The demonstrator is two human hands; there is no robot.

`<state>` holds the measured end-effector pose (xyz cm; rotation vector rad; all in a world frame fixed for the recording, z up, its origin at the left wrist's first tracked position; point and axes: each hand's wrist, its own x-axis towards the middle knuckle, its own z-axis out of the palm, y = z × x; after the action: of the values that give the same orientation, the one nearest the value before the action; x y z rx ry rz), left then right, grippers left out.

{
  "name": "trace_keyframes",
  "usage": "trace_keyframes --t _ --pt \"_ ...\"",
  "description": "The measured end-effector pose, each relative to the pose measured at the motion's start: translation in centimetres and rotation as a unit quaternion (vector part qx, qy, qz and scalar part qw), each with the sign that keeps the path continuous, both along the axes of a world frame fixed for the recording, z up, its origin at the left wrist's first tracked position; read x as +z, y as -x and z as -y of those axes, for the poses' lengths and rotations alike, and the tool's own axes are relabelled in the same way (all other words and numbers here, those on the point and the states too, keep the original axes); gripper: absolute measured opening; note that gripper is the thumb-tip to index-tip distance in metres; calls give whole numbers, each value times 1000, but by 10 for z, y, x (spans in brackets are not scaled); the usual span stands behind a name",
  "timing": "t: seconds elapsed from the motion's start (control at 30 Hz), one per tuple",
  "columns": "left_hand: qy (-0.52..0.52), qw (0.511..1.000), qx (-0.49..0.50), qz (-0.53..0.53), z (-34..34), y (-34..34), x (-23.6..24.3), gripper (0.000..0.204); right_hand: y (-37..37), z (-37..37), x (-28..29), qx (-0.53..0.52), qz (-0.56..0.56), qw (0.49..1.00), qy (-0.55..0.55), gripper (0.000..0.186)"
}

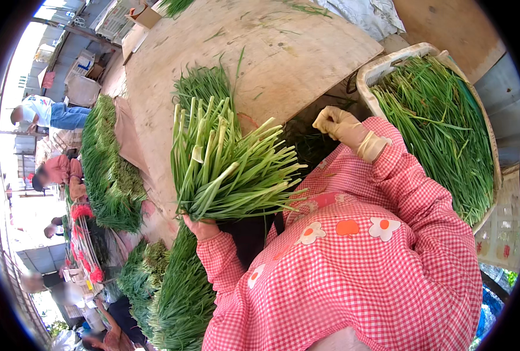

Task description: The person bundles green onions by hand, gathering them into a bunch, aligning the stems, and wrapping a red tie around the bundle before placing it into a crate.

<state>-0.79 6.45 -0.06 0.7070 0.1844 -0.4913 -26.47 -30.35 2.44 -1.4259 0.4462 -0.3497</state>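
A thick bunch of garlic chives [225,169] fans out in front of me, its pale cut stem ends spread upward and to the right. My left hand [200,227] is closed round its lower part, most of the fingers hidden beneath the leaves. More chives [204,85] lie on the wooden board [295,64] just beyond the bunch. My right hand [343,127], in a pale glove, is held apart from the bunch near my checked sleeve. Its fingers are curled into a pinch, and whatever may be between them is too small to make out.
A white plastic crate [365,79] full of chives stands at my right. Long heaps of chives [105,169] line the left side, and another pile [184,298] lies by my left forearm. Several people, one in blue trousers [67,116], are farther off at the left.
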Motion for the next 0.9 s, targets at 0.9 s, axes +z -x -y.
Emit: trace_keyframes --t 0.9 --pt "105 991 -52 59 68 -3 96 32 8 -61 36 262 45 942 -204 41"
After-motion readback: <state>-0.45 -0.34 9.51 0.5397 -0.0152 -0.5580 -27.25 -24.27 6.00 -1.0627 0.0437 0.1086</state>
